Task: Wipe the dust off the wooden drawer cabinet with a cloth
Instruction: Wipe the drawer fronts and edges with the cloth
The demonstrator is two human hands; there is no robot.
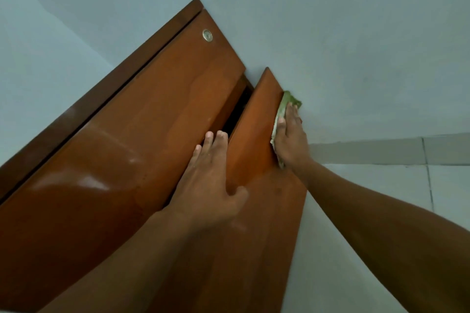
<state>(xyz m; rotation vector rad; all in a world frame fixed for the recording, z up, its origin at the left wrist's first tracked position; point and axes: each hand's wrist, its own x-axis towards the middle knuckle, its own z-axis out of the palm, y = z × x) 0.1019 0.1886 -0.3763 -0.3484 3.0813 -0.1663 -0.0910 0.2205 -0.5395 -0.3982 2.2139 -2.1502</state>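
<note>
The reddish-brown wooden drawer cabinet [142, 134] runs diagonally from the lower left up to a corner by the wall. One drawer front [256, 132] stands pulled out, with a dark gap behind it. My left hand [211, 185] grips the drawer's top edge, fingers in the gap and thumb on the front face. My right hand [290, 140] lies flat on a green-and-white cloth [287, 101], pressing it against the drawer's right side. Most of the cloth is hidden under the palm.
A round metal lock [207, 35] sits near the top of the upper drawer front. A pale wall [356, 46] stands right behind the cabinet. Light floor tiles [381, 185] and a grey skirting strip lie to the right.
</note>
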